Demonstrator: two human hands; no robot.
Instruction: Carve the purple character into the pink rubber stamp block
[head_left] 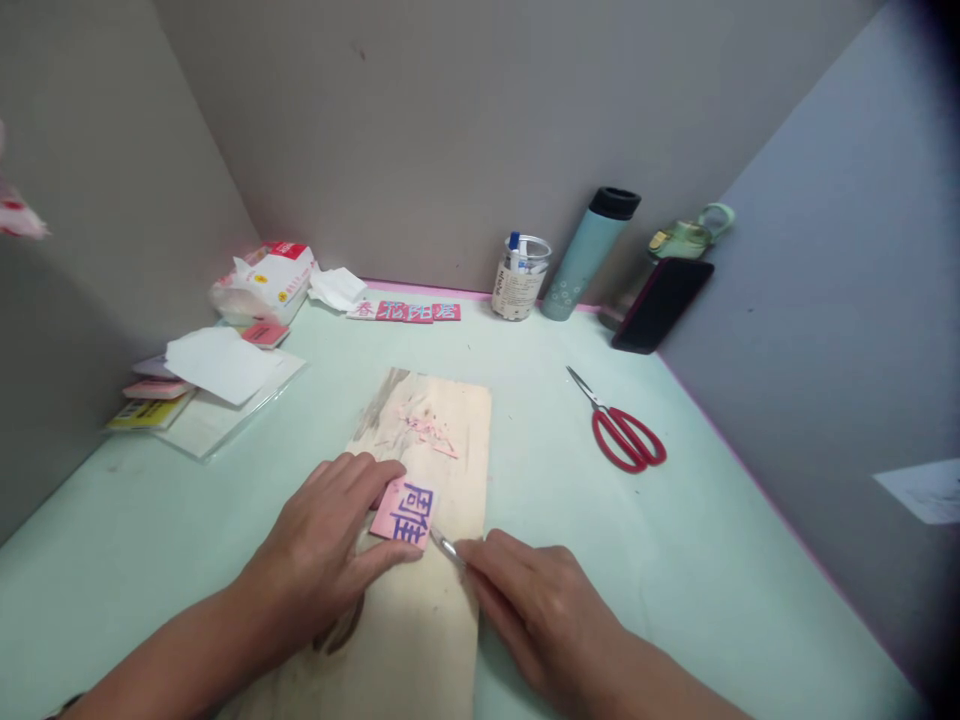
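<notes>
At lower center, the left hand (334,530), thumb and fingers parted, pins 1 pink square (406,511) with purple characters on a wooden board (442,620). The right hand (536,600), closed around a slim knife (447,546), holds its tip beside the square's edge.

2 hands over wooden board (457,420) — left (330,535) holds pink square (411,512), right (536,600) grips knife (448,547).
</notes>
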